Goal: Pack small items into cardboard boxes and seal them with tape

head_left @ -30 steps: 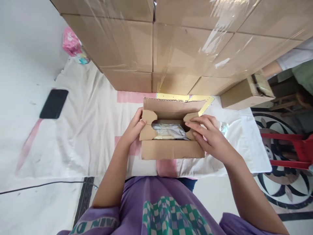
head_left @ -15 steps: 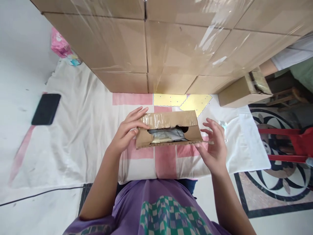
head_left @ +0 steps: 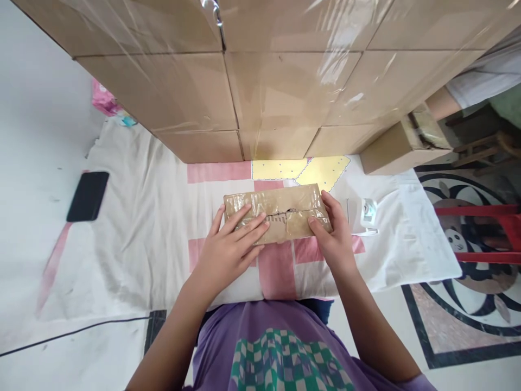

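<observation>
A small cardboard box point(head_left: 280, 209) with old brown tape on its flaps lies closed on the white and pink cloth point(head_left: 134, 217) in front of me. My left hand point(head_left: 230, 244) lies flat on the left half of the lid, fingers stretched out. My right hand point(head_left: 331, 231) presses down on the right end of the lid, fingers over its edge. A white tape dispenser point(head_left: 362, 217) sits on the cloth just right of my right hand.
A wall of large film-wrapped cartons point(head_left: 264, 81) stands right behind the box. Another small cardboard box point(head_left: 401, 144) lies at the right. A black phone point(head_left: 87, 195) rests on the floor at left. Another person's arm point(head_left: 443, 103) shows at far right, near red furniture point(head_left: 480, 233).
The box's flaps were open with a packet showing inside; they have been folded down and both hands now press the lid closed. The tape dispenser has come into view.
</observation>
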A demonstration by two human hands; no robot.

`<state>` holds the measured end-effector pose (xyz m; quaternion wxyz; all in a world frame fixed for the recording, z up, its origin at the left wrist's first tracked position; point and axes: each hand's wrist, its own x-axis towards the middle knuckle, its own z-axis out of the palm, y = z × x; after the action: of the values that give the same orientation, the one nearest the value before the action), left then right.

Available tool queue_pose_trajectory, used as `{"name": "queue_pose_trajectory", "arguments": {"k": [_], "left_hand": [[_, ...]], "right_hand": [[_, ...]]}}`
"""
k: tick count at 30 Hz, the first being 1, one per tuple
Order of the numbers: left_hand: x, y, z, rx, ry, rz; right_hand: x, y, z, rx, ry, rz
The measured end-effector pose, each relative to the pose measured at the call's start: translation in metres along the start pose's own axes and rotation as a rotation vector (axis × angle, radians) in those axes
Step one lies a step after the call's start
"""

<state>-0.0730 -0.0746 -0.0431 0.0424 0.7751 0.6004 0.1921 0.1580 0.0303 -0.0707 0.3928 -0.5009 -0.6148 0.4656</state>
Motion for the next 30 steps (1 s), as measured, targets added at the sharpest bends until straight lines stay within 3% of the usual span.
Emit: {"name": "queue_pose_trajectory", "arguments": {"k": [5, 8, 10, 13, 16, 19, 22, 24, 26, 28, 30], "left_hand": [[0.001, 0.003, -0.005, 0.02, 0.002, -0.017], [0.001, 0.009, -0.011, 0.017, 0.011, -0.013], [0.001, 0.011, -0.012, 0.011, 0.025, -0.001], [0.0, 0.012, -0.009, 0.004, 0.025, -0.005], [0.003, 0.015, -0.01, -0.009, 0.012, -0.003], [0.014, 0.027, -0.021, -0.131, 0.065, 0.093], [0.034, 0.057, -0.023, -0.38, 0.225, 0.322], [0.051, 0.084, -0.007, -0.554, 0.304, 0.492], [0.068, 0.113, 0.025, -0.705, 0.293, 0.579], [0.081, 0.138, 0.065, -0.779, 0.241, 0.532], [0.092, 0.154, 0.104, -0.838, 0.218, 0.381]], "right_hand": [[-0.001, -0.004, 0.002, 0.012, 0.006, -0.014], [-0.009, -0.003, -0.01, 0.049, 0.037, -0.057], [-0.018, 0.004, -0.028, 0.033, 0.139, -0.09], [-0.032, 0.025, -0.068, -0.102, 0.417, -0.102], [-0.04, 0.054, -0.11, -0.266, 0.564, 0.025], [-0.036, 0.074, -0.139, -0.309, 0.504, 0.18], [-0.02, 0.079, -0.153, -0.344, 0.383, 0.232], [-0.005, 0.076, -0.158, -0.361, 0.288, 0.303], [0.008, 0.073, -0.164, -0.349, 0.212, 0.391], [0.016, 0.072, -0.171, -0.313, 0.158, 0.453], [0.021, 0.071, -0.178, -0.259, 0.117, 0.488]]}}
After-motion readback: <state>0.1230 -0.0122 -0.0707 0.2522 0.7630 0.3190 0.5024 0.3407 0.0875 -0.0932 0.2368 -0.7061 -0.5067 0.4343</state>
